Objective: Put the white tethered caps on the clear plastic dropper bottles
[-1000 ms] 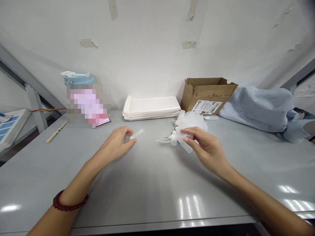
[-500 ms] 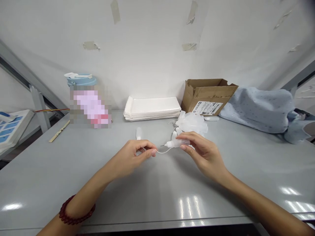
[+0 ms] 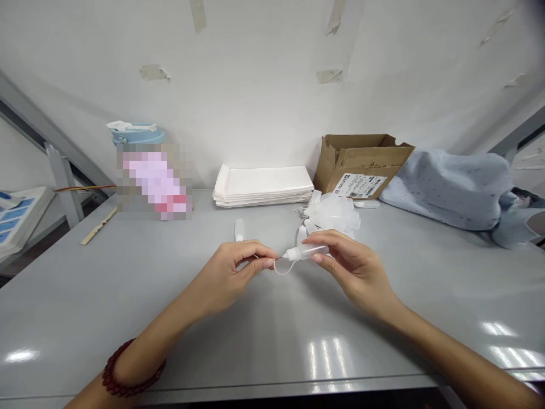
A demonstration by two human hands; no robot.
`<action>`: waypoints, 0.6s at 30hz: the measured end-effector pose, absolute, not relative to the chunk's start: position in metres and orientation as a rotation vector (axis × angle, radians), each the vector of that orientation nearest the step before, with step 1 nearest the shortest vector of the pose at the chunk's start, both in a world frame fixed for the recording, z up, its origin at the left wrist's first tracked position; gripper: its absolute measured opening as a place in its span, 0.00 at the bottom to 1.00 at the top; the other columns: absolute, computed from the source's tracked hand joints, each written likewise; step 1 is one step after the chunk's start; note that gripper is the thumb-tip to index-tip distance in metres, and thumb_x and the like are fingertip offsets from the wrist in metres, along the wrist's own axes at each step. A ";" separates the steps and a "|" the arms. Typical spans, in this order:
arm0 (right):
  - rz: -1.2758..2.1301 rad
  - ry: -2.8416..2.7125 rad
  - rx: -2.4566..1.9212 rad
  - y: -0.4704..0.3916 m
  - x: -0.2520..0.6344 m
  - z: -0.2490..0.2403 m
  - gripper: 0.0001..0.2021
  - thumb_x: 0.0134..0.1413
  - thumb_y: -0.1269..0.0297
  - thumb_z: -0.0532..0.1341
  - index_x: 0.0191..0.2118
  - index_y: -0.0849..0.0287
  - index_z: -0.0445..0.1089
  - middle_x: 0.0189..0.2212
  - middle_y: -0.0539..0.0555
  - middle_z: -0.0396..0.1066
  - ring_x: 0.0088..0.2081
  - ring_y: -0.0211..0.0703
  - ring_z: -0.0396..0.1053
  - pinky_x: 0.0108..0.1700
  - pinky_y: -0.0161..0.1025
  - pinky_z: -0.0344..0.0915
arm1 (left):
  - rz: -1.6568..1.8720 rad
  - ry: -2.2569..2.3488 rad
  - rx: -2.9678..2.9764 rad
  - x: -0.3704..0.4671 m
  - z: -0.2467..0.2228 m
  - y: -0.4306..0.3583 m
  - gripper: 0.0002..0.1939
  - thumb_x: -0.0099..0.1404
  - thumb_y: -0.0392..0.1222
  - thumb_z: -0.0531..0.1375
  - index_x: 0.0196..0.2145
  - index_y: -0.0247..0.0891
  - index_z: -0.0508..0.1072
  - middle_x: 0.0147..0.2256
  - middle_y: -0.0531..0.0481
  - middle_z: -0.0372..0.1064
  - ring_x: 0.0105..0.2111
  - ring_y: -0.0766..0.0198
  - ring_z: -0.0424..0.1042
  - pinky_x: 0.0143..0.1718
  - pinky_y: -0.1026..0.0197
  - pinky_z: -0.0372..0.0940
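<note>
A small translucent needle-tip squeeze bottle (image 3: 315, 250) lies nearly level between the thumb and fingers of my right hand (image 3: 357, 267), its thin needle toward the left. From its neck a white strap (image 3: 284, 274) loops down and across to my left hand (image 3: 234, 275), whose thumb and forefinger pinch the strap's far end at the needle's tip. Those fingertips hide whatever is on that end. Behind my left hand is another small bottle (image 3: 239, 228). A heap of similar translucent bottles (image 3: 334, 211) lies beyond my right hand.
White flat packets (image 3: 266, 184) are stacked against the wall. To their right stand an open cardboard box (image 3: 361, 165) and light-blue fabric (image 3: 447, 190). On the left are a blue-lidded container (image 3: 138, 135), a pixelated pink item (image 3: 153, 179) and a thin stick (image 3: 99, 226).
My left fingertips have moved slightly right and now meet the needle's tip. The strap sags in a deeper, tighter loop. My right hand keeps its hold on the bottle.
</note>
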State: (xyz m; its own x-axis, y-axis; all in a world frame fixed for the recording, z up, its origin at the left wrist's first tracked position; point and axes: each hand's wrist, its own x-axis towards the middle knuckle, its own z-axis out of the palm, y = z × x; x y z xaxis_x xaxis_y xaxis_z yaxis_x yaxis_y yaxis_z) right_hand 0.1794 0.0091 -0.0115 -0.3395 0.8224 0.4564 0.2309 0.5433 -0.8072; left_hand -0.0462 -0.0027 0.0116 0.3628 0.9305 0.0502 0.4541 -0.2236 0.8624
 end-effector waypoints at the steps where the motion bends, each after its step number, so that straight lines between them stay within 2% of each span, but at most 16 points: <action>1: 0.804 -1.850 -0.864 0.009 0.180 -0.012 0.09 0.57 0.69 0.59 0.43 0.53 0.71 0.38 0.53 0.70 0.41 0.41 0.68 0.40 0.38 0.66 | 0.760 1.212 1.827 -0.046 0.012 -0.003 0.09 0.65 0.40 0.55 0.33 0.42 0.76 0.31 0.56 0.72 0.32 0.69 0.68 0.35 0.68 0.60; 10: 0.769 -1.871 -0.881 0.008 0.179 -0.011 0.09 0.57 0.69 0.59 0.43 0.55 0.71 0.38 0.53 0.71 0.40 0.42 0.68 0.40 0.40 0.66 | 0.762 1.237 1.811 -0.045 0.014 -0.005 0.09 0.65 0.42 0.55 0.33 0.42 0.75 0.32 0.56 0.73 0.32 0.68 0.68 0.35 0.67 0.60; 18: 0.522 -1.982 -0.832 0.007 0.179 -0.013 0.11 0.56 0.71 0.58 0.45 0.55 0.70 0.38 0.54 0.73 0.38 0.43 0.70 0.39 0.42 0.69 | 0.757 1.252 1.818 -0.045 0.013 -0.005 0.10 0.65 0.43 0.55 0.33 0.42 0.75 0.32 0.55 0.73 0.32 0.66 0.68 0.34 0.65 0.60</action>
State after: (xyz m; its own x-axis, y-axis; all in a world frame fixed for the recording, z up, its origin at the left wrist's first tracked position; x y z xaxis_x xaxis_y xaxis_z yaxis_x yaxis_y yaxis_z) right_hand 0.1786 0.0068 -0.0132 -0.3719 0.7276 0.5764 0.3495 0.6850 -0.6392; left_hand -0.0449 -0.0051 0.0128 0.3352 0.9413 0.0396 0.4721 -0.2042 0.8576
